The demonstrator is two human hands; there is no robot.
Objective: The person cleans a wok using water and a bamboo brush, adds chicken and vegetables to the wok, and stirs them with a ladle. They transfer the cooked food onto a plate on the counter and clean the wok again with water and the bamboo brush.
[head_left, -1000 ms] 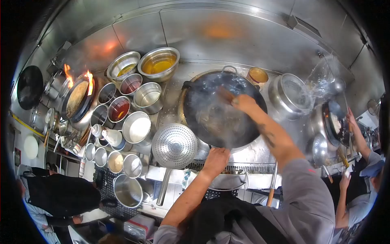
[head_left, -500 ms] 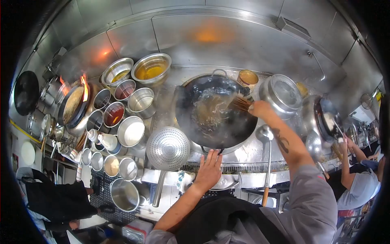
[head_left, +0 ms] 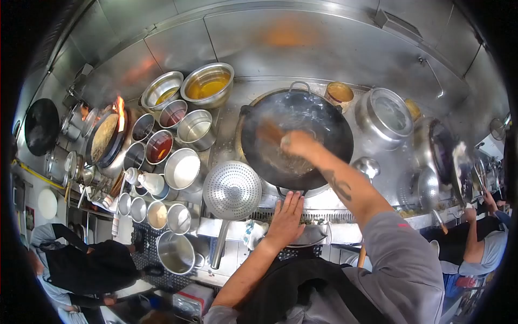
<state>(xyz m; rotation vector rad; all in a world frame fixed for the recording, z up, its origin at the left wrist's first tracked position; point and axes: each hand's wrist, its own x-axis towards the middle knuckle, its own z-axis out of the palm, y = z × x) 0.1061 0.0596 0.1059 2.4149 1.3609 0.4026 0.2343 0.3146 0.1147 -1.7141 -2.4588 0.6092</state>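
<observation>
Grips a brown brush (head_left: 268, 132) in the right hand (head_left: 297, 144), clamped around its near end, low inside the black wok (head_left: 339, 129) and left of its middle. Shows motion blur along the brush, too strong to tell exactly where on the wall it touches. Holds the left hand (head_left: 287, 218) flat, apart from any grasp, at the front of the tabletop (head_left: 227, 128), close by the near handle (head_left: 280, 191) of the wok; cannot tell whether touching it.

Done, by the look of it: taking hold of the brush and putting it to work in the wok. Seems midway rather than finished, with murky liquid (head_left: 290, 163) pooled in the bottom; impossible to tell how much brushing is left. To the left of the wok, includes a perforated strainer (head_left: 232, 189), and right of the forearm, a ladle (head_left: 367, 166), both untouched by either hand
</observation>
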